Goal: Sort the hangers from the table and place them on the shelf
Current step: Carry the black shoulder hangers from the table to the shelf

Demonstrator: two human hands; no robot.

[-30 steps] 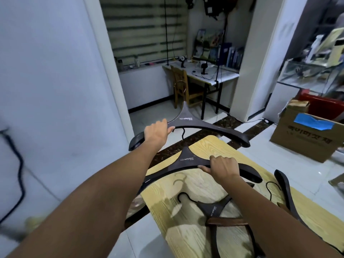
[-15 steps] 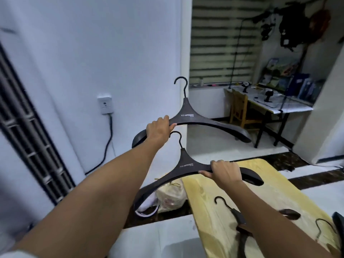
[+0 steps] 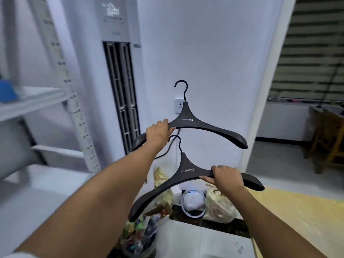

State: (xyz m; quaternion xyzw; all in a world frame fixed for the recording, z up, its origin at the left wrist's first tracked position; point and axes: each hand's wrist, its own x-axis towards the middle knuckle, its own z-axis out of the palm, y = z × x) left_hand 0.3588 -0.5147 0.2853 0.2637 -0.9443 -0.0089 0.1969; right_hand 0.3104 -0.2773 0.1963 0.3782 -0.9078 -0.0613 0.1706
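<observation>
Left hand (image 3: 158, 132) is raised before the white wall, fingers (image 3: 162, 122) curled over the left arm of the upper hanger (image 3: 188, 118) with the thumb beneath; this hanger sits roughly level, hook upward. Right hand (image 3: 227, 175) is lower and nearer the camera, fingers wrapped round the right arm of the lower hanger (image 3: 186, 171), which slopes down to the left, its hook just beside the left hand. Both hangers are dark, bear white lettering at the neck, and are held in the air, one above the other. The shelf (image 3: 31, 103) stands at far left, blurred; a blue item appears to rest on it. A corner of the yellow wooden surface (image 3: 297, 211) shows at lower right. Bags (image 3: 217, 205) lie on the floor below the hangers
</observation>
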